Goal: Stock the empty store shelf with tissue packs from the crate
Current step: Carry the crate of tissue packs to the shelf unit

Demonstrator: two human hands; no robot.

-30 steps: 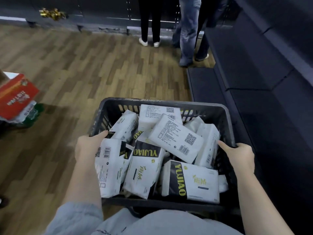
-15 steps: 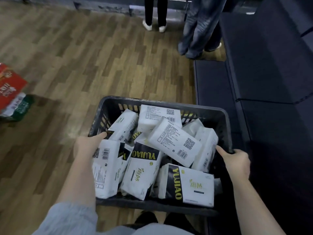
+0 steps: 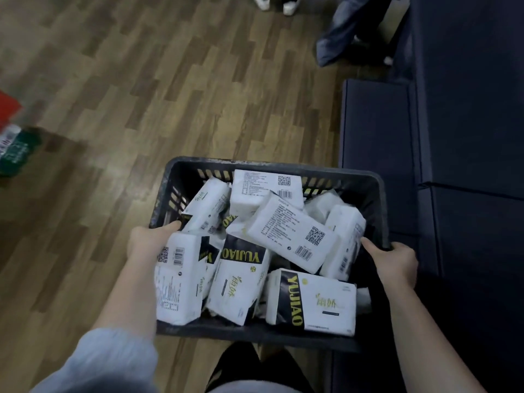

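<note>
Hands (image 3: 147, 242) on crate (image 3: 272, 165) over wooden floor (image 3: 141, 80)

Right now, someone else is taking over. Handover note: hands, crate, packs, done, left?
Left hand: grips the left rim of the crate, thumb inside.
Right hand: grips the right rim.
Crate: carried in front of the body above the wood floor, beside the dark shelf on the right.
Tissue packs: all in the crate, piled loosely.
Done: crate brought to the shelf.
Left: set the crate down and move every pack onto the shelf; none there yet.
</note>
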